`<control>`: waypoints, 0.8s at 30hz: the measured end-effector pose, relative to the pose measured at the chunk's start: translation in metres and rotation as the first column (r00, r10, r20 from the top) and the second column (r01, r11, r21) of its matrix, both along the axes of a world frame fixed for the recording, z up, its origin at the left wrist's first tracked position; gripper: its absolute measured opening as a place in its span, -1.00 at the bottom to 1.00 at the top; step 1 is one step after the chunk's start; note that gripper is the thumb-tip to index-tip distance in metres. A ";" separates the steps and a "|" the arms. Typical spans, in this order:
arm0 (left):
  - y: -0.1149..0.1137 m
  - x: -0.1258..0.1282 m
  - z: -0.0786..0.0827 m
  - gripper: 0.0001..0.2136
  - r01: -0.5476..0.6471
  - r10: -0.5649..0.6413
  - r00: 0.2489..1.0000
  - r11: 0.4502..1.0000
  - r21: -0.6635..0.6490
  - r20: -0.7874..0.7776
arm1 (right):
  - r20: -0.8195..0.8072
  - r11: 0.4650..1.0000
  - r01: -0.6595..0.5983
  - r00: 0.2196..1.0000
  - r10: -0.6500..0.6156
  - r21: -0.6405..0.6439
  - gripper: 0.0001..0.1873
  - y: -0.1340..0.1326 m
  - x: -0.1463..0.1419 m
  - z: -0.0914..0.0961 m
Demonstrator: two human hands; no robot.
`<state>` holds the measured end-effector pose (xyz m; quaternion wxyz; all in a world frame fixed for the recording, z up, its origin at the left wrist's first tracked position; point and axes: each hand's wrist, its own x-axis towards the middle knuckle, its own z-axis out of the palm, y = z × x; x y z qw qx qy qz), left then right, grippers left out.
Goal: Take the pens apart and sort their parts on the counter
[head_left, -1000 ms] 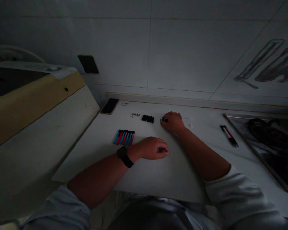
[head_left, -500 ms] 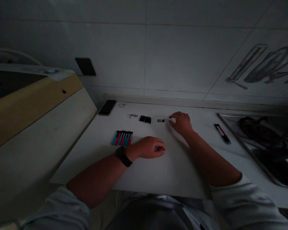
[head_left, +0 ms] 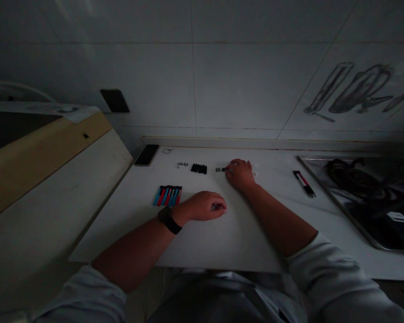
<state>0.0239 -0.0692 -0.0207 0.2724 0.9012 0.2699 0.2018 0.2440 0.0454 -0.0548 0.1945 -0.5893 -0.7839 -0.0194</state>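
My right hand (head_left: pixel 240 175) is at the right end of a short row of small dark pieces (head_left: pixel 218 169). Its thumb and fingers are bent together at the last piece, and whatever they pinch is too small to make out. My left hand (head_left: pixel 205 206) rests nearer the front edge, fingers curled closed, with any contents hidden. Beside the left wrist lies a row of red and blue pen barrels (head_left: pixel 167 195) with dark ends. Short black ribbed grips or caps (head_left: pixel 199 168) form a tight group behind them. Small metal springs or clips (head_left: pixel 182 164) lie farther left.
A phone (head_left: pixel 147 154) and a thin wire ring (head_left: pixel 168 150) lie at the back left of the white counter (head_left: pixel 256 237). To the right are a red, white and black pen (head_left: pixel 304 183) and a sink rim (head_left: pixel 336 204). A sloping panel (head_left: pixel 70 179) borders the left.
My right hand has moved left to the end of the small dark pieces, its fingers drawing nearer to them. My left hand keeps its curled pose. The view has shifted slightly.
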 end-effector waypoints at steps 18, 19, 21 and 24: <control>0.026 -0.058 0.051 -0.81 -0.596 0.584 0.795 0.802 0.029 0.165 | -0.147 0.972 -0.135 0.975 0.165 0.192 -0.73 -0.028 0.019 0.019; 0.029 -0.071 0.056 -0.80 -0.621 0.613 0.780 0.783 0.032 0.128 | -0.157 0.965 -0.158 0.969 0.192 0.207 -0.74 -0.033 0.019 0.021; 0.033 -0.095 0.058 -0.80 -0.640 0.640 0.768 0.765 0.071 0.026 | -0.169 0.954 -0.199 0.956 0.240 0.226 -0.74 -0.044 0.019 0.023; 0.030 -0.123 0.048 -0.82 -0.620 0.640 0.755 0.767 0.165 -0.142 | -0.201 0.948 -0.210 0.945 0.260 0.239 -0.66 -0.058 0.015 0.024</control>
